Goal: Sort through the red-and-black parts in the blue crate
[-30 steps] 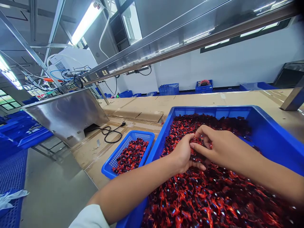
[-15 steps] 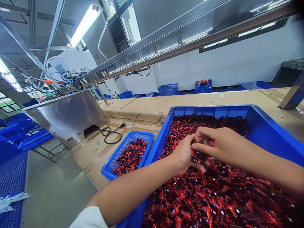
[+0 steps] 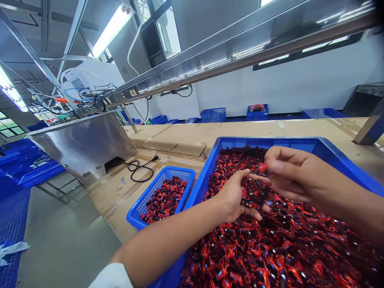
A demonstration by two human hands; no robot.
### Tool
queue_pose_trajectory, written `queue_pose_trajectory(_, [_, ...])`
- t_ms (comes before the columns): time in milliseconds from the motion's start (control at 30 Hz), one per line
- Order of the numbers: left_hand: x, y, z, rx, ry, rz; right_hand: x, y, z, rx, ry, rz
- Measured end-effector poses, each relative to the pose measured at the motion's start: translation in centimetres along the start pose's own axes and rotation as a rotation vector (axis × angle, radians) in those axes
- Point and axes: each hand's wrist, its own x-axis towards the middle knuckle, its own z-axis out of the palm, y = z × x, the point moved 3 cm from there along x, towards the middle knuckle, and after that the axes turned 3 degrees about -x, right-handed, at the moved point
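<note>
A large blue bin [image 3: 207,170] is filled with small, shiny dark and red parts [image 3: 264,248], some of them ring-shaped. Over it, my left hand [image 3: 232,196] is cupped palm up with its fingers apart, and a small heap of the same parts seems to rest in it. My right hand [image 3: 288,172], just to the right and slightly higher, pinches one small red piece [image 3: 263,168] between thumb and forefinger. That piece is too blurred to make out its exact kind.
A smaller blue basket [image 3: 143,200] with similar parts stands left of the bin on the cardboard-covered table [image 3: 168,138]. Behind it lies a black cable with a plug [image 3: 141,170]. A metal-sided machine [image 3: 87,148] stands at the left, and a metal beam [image 3: 210,64] crosses overhead.
My right hand has drawn away from my left, up and to the right, with a red piece in its pinch. The left hand has opened slightly and hardly moved.
</note>
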Motion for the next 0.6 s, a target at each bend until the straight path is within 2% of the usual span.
queue_pose_trajectory(100, [-0.1,0.0,0.1,-0.048,-0.02,-0.047,-0.2,-0.5,-0.6,0.234,0.028,0.029])
queue_pose_trajectory(300, [-0.3,0.2,0.1,-0.072,-0.027,-0.043,-1.2,-0.7,-2.5,0.38,-0.024,-0.015])
queue_pose_trajectory(467, [-0.5,0.3,0.1,-0.035,-0.033,-0.035,-1.8,-1.1,-3.4,0.329,-0.006,-0.052])
queue_pose_trajectory(600, [-0.7,0.4,0.2,-0.019,-0.043,-0.036,-1.6,-0.9,-3.1,0.271,-0.062,-0.049])
